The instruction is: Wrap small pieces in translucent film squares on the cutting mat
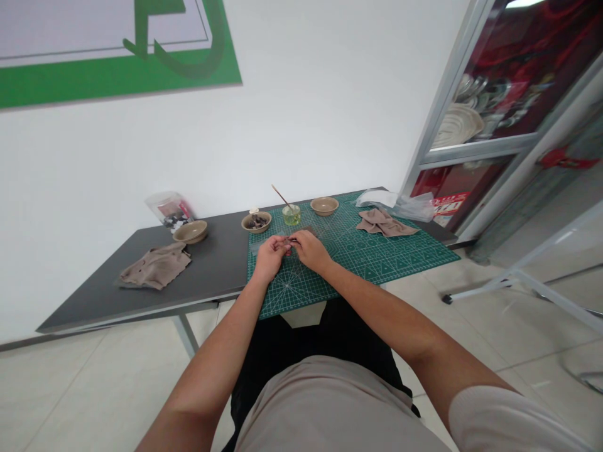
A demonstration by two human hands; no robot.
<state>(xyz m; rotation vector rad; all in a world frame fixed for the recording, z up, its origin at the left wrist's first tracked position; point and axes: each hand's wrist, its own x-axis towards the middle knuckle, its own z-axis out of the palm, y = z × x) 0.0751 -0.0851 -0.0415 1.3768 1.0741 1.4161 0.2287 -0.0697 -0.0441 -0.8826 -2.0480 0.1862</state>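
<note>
Both hands meet over the green cutting mat (pixel 339 251), fingertips close together. My left hand (pixel 272 254) is closed in a pinch, and my right hand (pixel 308 248) pinches from the other side. Between them is something small and brownish, mostly hidden by the fingers and too small to name. A clear plastic sheet (pixel 257 247) lies partly under the hands. Just beyond them stand a glass cup (pixel 292 216) of yellow-green liquid with a thin wooden stick (pixel 281 195) leaning in it, and a tan bowl (pixel 257 228) holding dark pieces.
Another tan bowl (pixel 325 206) sits at the mat's back. A brown cloth (pixel 384 223) and clear plastic bags (pixel 400 202) lie to the right. On the dark table (pixel 103 292) at left are a brown cloth (pixel 155 267), a bowl (pixel 191 232) and a clear plastic container (pixel 170 210) against the wall.
</note>
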